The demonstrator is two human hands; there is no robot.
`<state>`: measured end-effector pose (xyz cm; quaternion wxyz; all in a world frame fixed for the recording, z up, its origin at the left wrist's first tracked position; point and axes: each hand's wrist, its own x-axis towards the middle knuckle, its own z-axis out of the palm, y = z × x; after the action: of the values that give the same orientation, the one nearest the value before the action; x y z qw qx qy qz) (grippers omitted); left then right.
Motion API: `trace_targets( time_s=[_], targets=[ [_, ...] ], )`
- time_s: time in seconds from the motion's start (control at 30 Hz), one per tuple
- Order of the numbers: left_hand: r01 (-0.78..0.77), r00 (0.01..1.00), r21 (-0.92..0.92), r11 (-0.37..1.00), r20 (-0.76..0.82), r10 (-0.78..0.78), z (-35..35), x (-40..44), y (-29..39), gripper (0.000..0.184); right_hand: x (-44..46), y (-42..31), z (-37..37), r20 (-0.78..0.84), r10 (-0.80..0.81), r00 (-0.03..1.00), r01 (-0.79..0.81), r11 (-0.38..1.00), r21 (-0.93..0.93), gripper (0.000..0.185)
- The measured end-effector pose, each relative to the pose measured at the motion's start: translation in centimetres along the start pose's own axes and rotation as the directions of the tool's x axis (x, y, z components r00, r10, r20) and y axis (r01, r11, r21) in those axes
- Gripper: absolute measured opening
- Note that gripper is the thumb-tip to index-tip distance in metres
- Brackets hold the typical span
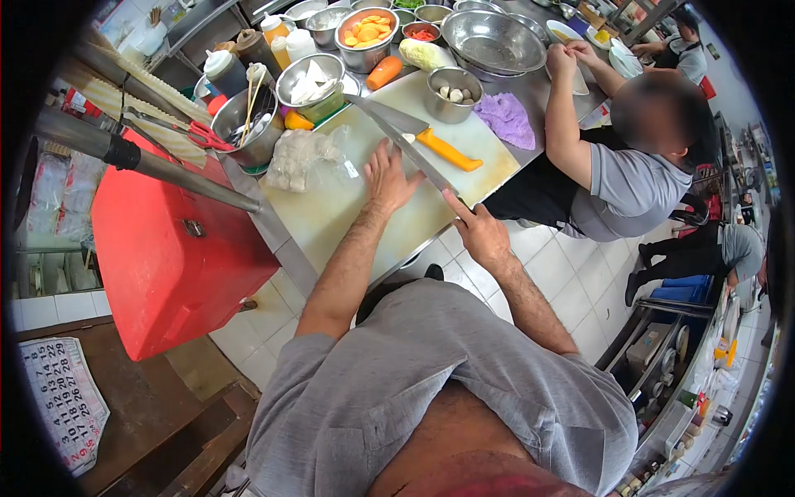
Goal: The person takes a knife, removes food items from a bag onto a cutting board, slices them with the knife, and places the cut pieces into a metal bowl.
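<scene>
My right hand (483, 234) is closed round the handle of a long knife. Its blade (426, 166) slants up and left over the white cutting board (319, 228). My left hand (391, 180) rests on the board just left of that blade, fingers apart. A second knife with a yellow handle (450, 151) lies on the board beyond, its blade partly crossed by the first. Between the two knives sits a small pale piece (408, 138), perhaps garlic. A steel bowl (454, 110) holding whitish cloves stands at the board's far side.
A knotted plastic bag (306, 160) lies left of my hand. Behind stand a carrot (383, 73), a cabbage (426, 55) and a bowl of orange slices (365, 33). A purple cloth (506, 121) is at right, near a co-worker (617, 182). A red box (178, 240) stands left.
</scene>
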<state>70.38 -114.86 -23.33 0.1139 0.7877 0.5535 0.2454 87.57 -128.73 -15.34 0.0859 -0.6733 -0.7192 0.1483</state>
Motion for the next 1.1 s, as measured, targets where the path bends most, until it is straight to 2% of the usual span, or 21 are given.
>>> trace_targets(
  time_s=[0.13,0.2,0.23,0.3,0.33,0.4,0.43,0.5,0.53,0.6,0.63,0.7,0.77,0.83,0.87,0.93,0.97,1.0,1.07,1.1],
  targets=[
    [-0.018,0.999,0.064,0.998,-0.032,0.020,1.0,1.6,1.1,0.077,-0.5,0.8,-0.4,-0.056,0.022,0.998,-0.020,0.999,0.032,0.060],
    [-0.051,0.994,0.072,0.996,-0.096,0.057,2.2,2.4,0.9,0.056,-0.8,1.4,-0.7,-0.048,0.078,0.996,-0.073,0.992,0.101,0.059],
    [-0.055,0.994,0.069,0.996,-0.095,0.062,2.8,2.9,0.6,0.056,-0.9,1.8,-0.9,-0.051,0.082,0.995,-0.077,0.992,0.100,0.059],
    [-0.109,0.978,0.084,0.990,-0.167,0.122,3.3,3.7,-0.2,0.035,-1.2,2.5,-1.0,-0.097,0.116,0.988,-0.100,0.983,0.154,0.059],
    [-0.117,0.977,0.084,0.990,-0.166,0.130,3.4,4.0,-0.5,0.035,-1.4,2.8,-1.2,-0.103,0.121,0.987,-0.105,0.982,0.156,0.059],
    [-0.209,0.952,0.143,0.967,-0.196,0.234,3.6,4.5,-1.1,0.023,-1.9,3.5,-1.7,-0.149,0.168,0.974,-0.133,0.966,0.221,0.058],
    [-0.216,0.950,0.143,0.966,-0.198,0.241,3.6,4.7,-1.5,0.023,-2.2,4.0,-1.7,-0.156,0.171,0.973,-0.134,0.966,0.222,0.058],
    [-0.308,0.919,0.085,0.947,-0.231,0.320,3.4,5.0,-2.2,0.021,-2.7,5.1,-1.4,-0.299,0.158,0.941,-0.062,0.950,0.306,0.060],
    [-0.316,0.915,0.086,0.945,-0.235,0.327,3.2,5.1,-2.2,0.021,-2.9,5.6,-1.4,-0.307,0.160,0.938,-0.062,0.950,0.305,0.060],
    [-0.170,0.976,-0.272,0.947,-0.182,0.123,3.0,5.5,-2.0,0.020,-3.4,6.4,-1.4,-0.369,0.211,0.905,-0.055,0.919,0.389,0.061],
    [-0.179,0.974,-0.272,0.945,-0.184,0.131,2.0,6.3,-0.9,0.020,-3.8,6.2,-2.4,-0.260,0.286,0.922,-0.166,0.901,0.400,0.060],
    [-0.190,0.958,-0.421,0.887,-0.277,0.074,-0.3,8.0,2.2,0.023,-4.0,6.5,-2.5,-0.326,0.288,0.900,-0.128,0.892,0.434,0.061],
    [-0.221,0.957,-0.460,0.860,-0.273,0.100,-2.3,10.9,5.7,0.025,-4.0,6.8,-2.3,-0.434,0.268,0.860,-0.037,0.881,0.471,0.061],
    [-0.320,0.930,-0.431,0.843,-0.315,0.192,-2.0,14.6,7.6,0.029,-3.9,6.6,-2.6,-0.464,0.266,0.845,-0.016,0.880,0.474,0.061],
    [-0.319,0.929,-0.433,0.843,-0.319,0.188,-1.5,16.1,8.2,0.029,-3.9,6.4,-2.8,-0.492,0.268,0.828,0.002,0.877,0.481,0.060],
    [-0.216,0.976,-0.372,0.903,-0.119,0.184,-0.6,18.2,8.6,0.035,-3.9,6.2,-2.9,-0.481,0.263,0.836,0.006,0.873,0.488,0.060],
    [-0.213,0.976,-0.373,0.903,-0.119,0.181,-0.2,18.7,8.3,0.035,-4.1,6.1,-2.9,-0.470,0.264,0.842,0.007,0.867,0.499,0.059],
    [-0.253,0.964,-0.340,0.906,-0.164,0.208,-0.1,18.9,8.0,0.035,-4.2,6.3,-2.9,-0.470,0.259,0.844,0.010,0.868,0.497,0.059],
    [-0.282,0.952,-0.298,0.912,-0.203,0.228,-0.4,18.5,6.3,0.034,-4.5,6.5,-2.1,-0.472,0.152,0.868,0.093,0.885,0.457,0.058],
    [-0.289,0.932,-0.289,0.913,-0.303,0.199,-2.1,17.2,5.2,0.031,-4.4,6.7,-1.6,-0.513,0.061,0.856,0.168,0.906,0.388,0.055]
  ],
)
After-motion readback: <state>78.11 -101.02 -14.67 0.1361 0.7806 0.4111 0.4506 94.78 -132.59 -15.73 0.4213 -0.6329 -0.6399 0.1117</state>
